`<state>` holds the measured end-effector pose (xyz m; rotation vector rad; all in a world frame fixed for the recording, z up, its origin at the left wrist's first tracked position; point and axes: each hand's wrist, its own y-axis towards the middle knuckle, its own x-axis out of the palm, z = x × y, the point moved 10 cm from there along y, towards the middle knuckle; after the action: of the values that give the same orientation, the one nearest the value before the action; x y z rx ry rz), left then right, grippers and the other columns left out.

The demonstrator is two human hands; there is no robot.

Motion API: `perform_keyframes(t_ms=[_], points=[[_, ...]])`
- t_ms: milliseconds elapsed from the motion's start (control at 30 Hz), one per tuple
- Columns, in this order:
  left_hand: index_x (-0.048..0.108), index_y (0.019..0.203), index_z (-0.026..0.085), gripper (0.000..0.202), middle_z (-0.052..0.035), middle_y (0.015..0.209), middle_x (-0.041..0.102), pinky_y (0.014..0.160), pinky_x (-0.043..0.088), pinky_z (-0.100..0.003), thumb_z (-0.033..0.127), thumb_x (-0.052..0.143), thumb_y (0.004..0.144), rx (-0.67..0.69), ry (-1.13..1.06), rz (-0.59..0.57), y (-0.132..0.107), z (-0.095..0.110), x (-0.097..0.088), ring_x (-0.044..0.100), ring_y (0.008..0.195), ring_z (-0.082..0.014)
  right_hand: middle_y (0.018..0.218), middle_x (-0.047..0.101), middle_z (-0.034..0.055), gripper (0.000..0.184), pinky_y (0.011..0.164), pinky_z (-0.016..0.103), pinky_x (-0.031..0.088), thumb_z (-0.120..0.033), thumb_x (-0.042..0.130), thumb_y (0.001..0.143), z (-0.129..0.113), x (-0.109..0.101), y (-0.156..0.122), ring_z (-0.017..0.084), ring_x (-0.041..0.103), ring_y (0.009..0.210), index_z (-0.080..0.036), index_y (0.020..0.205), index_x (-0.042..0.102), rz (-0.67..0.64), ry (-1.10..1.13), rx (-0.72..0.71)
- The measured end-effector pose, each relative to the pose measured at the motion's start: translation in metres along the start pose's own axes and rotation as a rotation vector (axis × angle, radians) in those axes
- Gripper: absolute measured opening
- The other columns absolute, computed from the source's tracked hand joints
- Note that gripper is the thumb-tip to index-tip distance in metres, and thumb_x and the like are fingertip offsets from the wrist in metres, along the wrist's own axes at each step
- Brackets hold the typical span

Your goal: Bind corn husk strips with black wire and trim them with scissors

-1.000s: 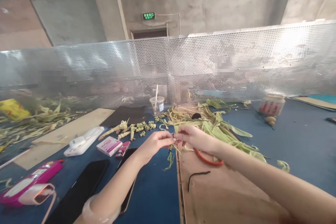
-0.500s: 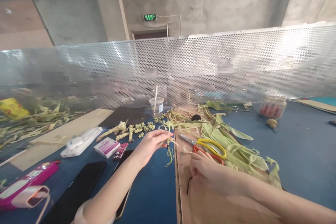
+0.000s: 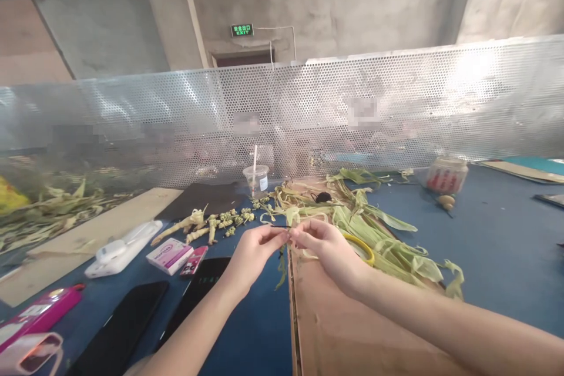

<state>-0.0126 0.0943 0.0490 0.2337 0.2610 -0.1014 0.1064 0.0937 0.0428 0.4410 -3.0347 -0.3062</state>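
My left hand [image 3: 253, 255] is closed in a pinch on a small piece made of green corn husk strips [image 3: 281, 270], whose ends hang below the fingers. My right hand [image 3: 330, 247] meets it fingertip to fingertip, pinching a short black thread [image 3: 279, 226] that lies across the husk piece. The fingers hide most of the piece. Behind my right hand are scissors, of which a yellow handle [image 3: 368, 251] shows. Pale green corn husks [image 3: 388, 247] lie spread over the brown board [image 3: 343, 329], with a black bundle of thread [image 3: 324, 197] among them.
Knotted husk figures [image 3: 211, 223] lie left of the husks, near a plastic cup with a straw [image 3: 256, 179]. Phones [image 3: 121, 326], a small box [image 3: 170, 255] and a white charger [image 3: 123, 249] are at left. A jar [image 3: 447, 175] stands right, before the perforated metal screen [image 3: 330, 117].
My right hand has risen from the board by the scissors and moved left to my left hand, carrying the black thread to the husk piece. The view has turned slightly right.
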Motion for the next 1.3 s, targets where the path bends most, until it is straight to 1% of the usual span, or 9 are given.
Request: perform_keyframes(t_ms=[100, 267, 433, 533, 667, 867, 1067, 1200, 1300], points=[[0.069, 0.092, 0.019, 0.024, -0.0030, 0.083, 0.068, 0.071, 0.041, -0.026, 0.034, 0.058, 0.077, 0.047, 0.023, -0.045, -0.001, 0.003, 0.003, 0.057, 0.082, -0.0198, 0.069, 0.053, -0.0004, 0.029, 0.067, 0.026, 0.034, -0.042, 0.065, 0.072, 0.011, 0.000, 0.001, 0.011, 0.045, 0.067, -0.015, 0.073, 0.056, -0.001, 0.108, 0.053], [0.069, 0.093, 0.020, 0.024, -0.0013, 0.082, 0.067, 0.071, 0.042, -0.025, 0.035, 0.057, 0.078, 0.066, 0.093, -0.069, -0.002, 0.005, 0.004, 0.058, 0.080, -0.0184, 0.071, 0.056, 0.0015, 0.027, 0.065, 0.026, 0.032, -0.036, 0.072, 0.066, 0.022, 0.005, 0.004, 0.011, 0.045, 0.065, -0.014, 0.069, 0.056, -0.080, 0.297, 0.128], [0.069, 0.093, 0.020, 0.027, -0.0012, 0.082, 0.068, 0.073, 0.043, -0.025, 0.038, 0.059, 0.076, 0.069, 0.126, -0.066, -0.004, 0.010, 0.004, 0.059, 0.080, -0.0184, 0.068, 0.052, -0.0015, 0.026, 0.063, 0.024, 0.031, -0.028, 0.075, 0.063, 0.032, 0.012, 0.000, 0.009, 0.045, 0.065, -0.017, 0.080, 0.059, -0.128, 0.475, 0.229], [0.069, 0.091, 0.020, 0.025, -0.0008, 0.083, 0.069, 0.073, 0.043, -0.025, 0.037, 0.060, 0.076, 0.065, 0.133, -0.078, -0.004, 0.010, 0.006, 0.060, 0.081, -0.0184, 0.067, 0.050, -0.0026, 0.024, 0.063, 0.023, 0.031, -0.023, 0.075, 0.063, 0.034, 0.019, -0.004, 0.008, 0.043, 0.063, -0.017, 0.079, 0.059, -0.195, 0.545, 0.287], [0.070, 0.089, 0.022, 0.021, 0.0004, 0.082, 0.069, 0.073, 0.043, -0.024, 0.035, 0.061, 0.075, 0.076, 0.152, -0.081, -0.004, 0.010, 0.006, 0.060, 0.080, -0.0178, 0.066, 0.050, -0.0032, 0.023, 0.061, 0.023, 0.029, -0.022, 0.074, 0.065, 0.025, 0.018, -0.003, 0.008, 0.042, 0.063, -0.018, 0.082, 0.059, -0.253, 0.496, 0.194], [0.071, 0.088, 0.022, 0.021, 0.0005, 0.079, 0.069, 0.073, 0.042, -0.023, 0.035, 0.060, 0.076, 0.069, 0.109, -0.105, -0.004, 0.006, 0.009, 0.059, 0.079, -0.0174, 0.065, 0.050, -0.0037, 0.020, 0.063, 0.023, 0.029, -0.020, 0.071, 0.069, 0.020, 0.015, 0.000, 0.008, 0.042, 0.063, -0.018, 0.086, 0.060, -0.277, 0.375, 0.066], [0.071, 0.086, 0.019, 0.022, -0.0012, 0.078, 0.068, 0.073, 0.042, -0.024, 0.035, 0.060, 0.076, 0.071, 0.115, -0.121, -0.005, 0.006, 0.010, 0.058, 0.080, -0.0180, 0.066, 0.049, -0.0035, 0.017, 0.064, 0.024, 0.030, -0.019, 0.069, 0.072, 0.011, 0.015, -0.002, 0.009, 0.042, 0.064, -0.018, 0.084, 0.058, -0.295, 0.294, -0.003], [0.070, 0.076, 0.018, 0.018, -0.0002, 0.073, 0.066, 0.071, 0.040, -0.023, 0.032, 0.058, 0.077, 0.081, 0.145, -0.155, -0.007, 0.010, 0.012, 0.057, 0.076, -0.0171, 0.065, 0.047, -0.0042, 0.016, 0.063, 0.024, 0.031, -0.021, 0.070, 0.071, 0.010, 0.013, -0.003, 0.009, 0.042, 0.064, -0.018, 0.079, 0.056, -0.262, 0.249, -0.009], [0.068, 0.072, 0.018, 0.018, 0.0002, 0.071, 0.064, 0.070, 0.040, -0.023, 0.031, 0.057, 0.077, 0.080, 0.160, -0.174, -0.008, 0.013, 0.014, 0.056, 0.075, -0.0169, 0.064, 0.045, -0.0048, 0.018, 0.062, 0.023, 0.031, -0.023, 0.070, 0.070, 0.012, 0.009, -0.003, 0.009, 0.041, 0.062, -0.018, 0.080, 0.057, -0.205, 0.194, -0.009]])
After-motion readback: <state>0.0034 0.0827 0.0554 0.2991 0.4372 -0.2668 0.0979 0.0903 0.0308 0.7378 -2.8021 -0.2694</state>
